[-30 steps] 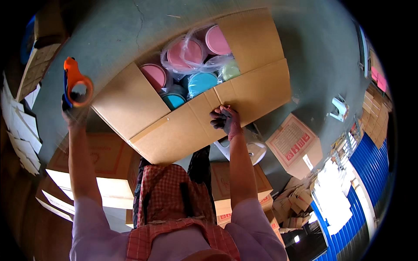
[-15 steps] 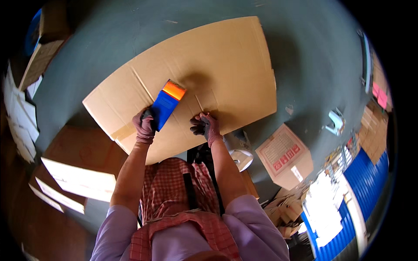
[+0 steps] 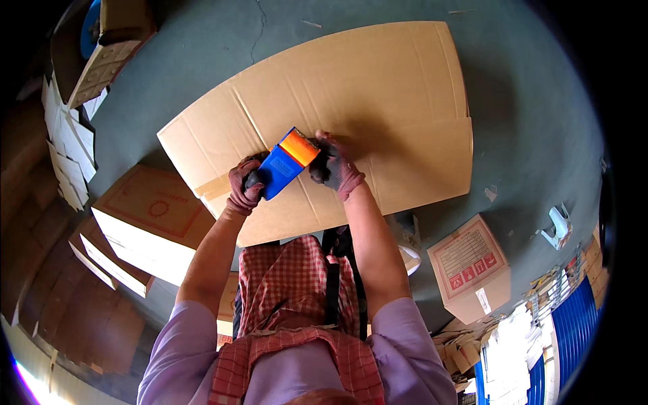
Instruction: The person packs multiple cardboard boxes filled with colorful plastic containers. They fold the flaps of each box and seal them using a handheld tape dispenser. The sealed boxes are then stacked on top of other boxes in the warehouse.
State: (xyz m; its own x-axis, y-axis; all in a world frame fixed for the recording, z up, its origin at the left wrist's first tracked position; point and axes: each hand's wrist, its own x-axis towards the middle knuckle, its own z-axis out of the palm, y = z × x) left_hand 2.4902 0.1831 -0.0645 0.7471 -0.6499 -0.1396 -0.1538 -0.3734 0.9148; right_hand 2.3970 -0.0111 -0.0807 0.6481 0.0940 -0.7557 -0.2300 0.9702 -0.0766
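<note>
My left hand [image 3: 248,182], in a dark-palmed maroon glove, is closed round the lower end of a tape dispenser [image 3: 282,171]. The dispenser has a blue body and an orange head with a dark toothed edge, and it tilts up to the right. Right beside that head is my right hand [image 3: 335,164], gloved alike, its fingers bent in against the edge. What they pinch, if anything, is hidden. Both hands are over a large plain cardboard box [image 3: 398,81], whose top shows long creases and a strip of tape at its left corner.
A printed carton [image 3: 470,263] stands on the floor at the right, with a pale blue plastic piece [image 3: 557,226] beyond it. Larger cartons [image 3: 145,212] stand at the left. White sheets [image 3: 71,145] lie farther left, near an open box [image 3: 111,57].
My right hand has moved up from the near part of the box to the dispenser's orange head. The dispenser has turned further to the right. The whole view has shifted.
</note>
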